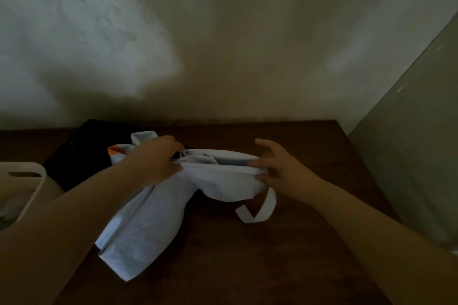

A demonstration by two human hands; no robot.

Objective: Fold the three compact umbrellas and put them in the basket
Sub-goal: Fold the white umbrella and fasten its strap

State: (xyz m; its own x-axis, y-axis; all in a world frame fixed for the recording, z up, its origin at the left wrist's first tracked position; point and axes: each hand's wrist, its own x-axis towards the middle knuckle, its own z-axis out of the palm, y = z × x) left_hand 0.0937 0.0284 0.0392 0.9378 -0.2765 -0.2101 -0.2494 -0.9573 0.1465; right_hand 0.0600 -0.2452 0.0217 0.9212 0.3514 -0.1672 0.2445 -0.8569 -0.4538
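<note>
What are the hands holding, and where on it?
Both grip the white umbrella: left hand grips its bunched canopy at one end, right hand pinches the canopy edge by the strap.

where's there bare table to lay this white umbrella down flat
Bare wood lies right of the right hand, out to the table edge, and near, below the strap. The left is crowded: the white umbrella, the black fabric and the basket.

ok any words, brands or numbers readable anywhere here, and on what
None can be read.
black umbrella: a faint pale mark on the fabric, too dim and blurred to make out.
white umbrella: an orange patch at its far edge, no lettering visible.
basket: no label in view.
</note>
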